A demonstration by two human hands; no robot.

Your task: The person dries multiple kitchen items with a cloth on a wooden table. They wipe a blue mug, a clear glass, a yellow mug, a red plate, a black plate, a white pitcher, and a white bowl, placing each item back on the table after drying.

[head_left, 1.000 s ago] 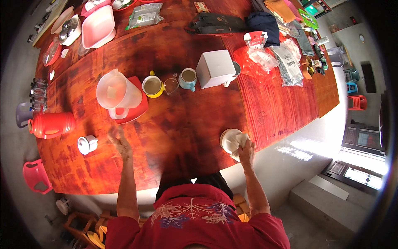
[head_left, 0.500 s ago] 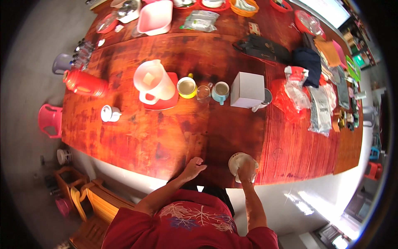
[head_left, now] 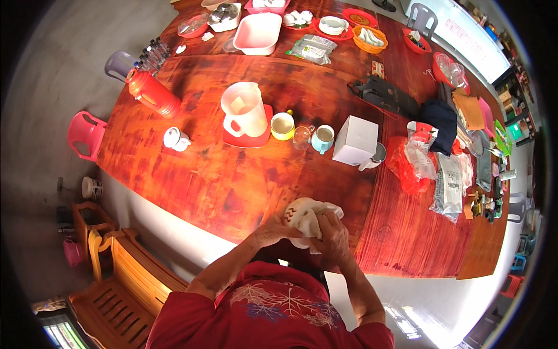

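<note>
Close to the table's near edge, my left hand (head_left: 272, 232) grips the side of a cream cup (head_left: 290, 214) with brown zigzag marks. A crumpled white cloth (head_left: 310, 219) covers much of the cup, and my right hand (head_left: 335, 234) is closed on that cloth, pressing it against the cup. The cup's opening and any handle are hidden by cloth and fingers. Beyond my hands stand a yellow mug (head_left: 283, 131), a clear glass cup (head_left: 301, 139), a light blue mug (head_left: 322, 139) and a white box (head_left: 356, 141) with a grey-white mug (head_left: 379, 155) beside it.
A pale pink pitcher (head_left: 247, 110) stands on a red tray (head_left: 268, 125). Left of it are a small white mug (head_left: 176, 139) and a red thermos (head_left: 154, 93). Plastic bags (head_left: 407, 166) lie at right; basins and plates line the far side. A wooden bench (head_left: 139, 270) stands lower left.
My right hand has moved left with the cup and cloth. My left hand, previously free and apart, has come over and taken hold of the cup. The view has shifted.
</note>
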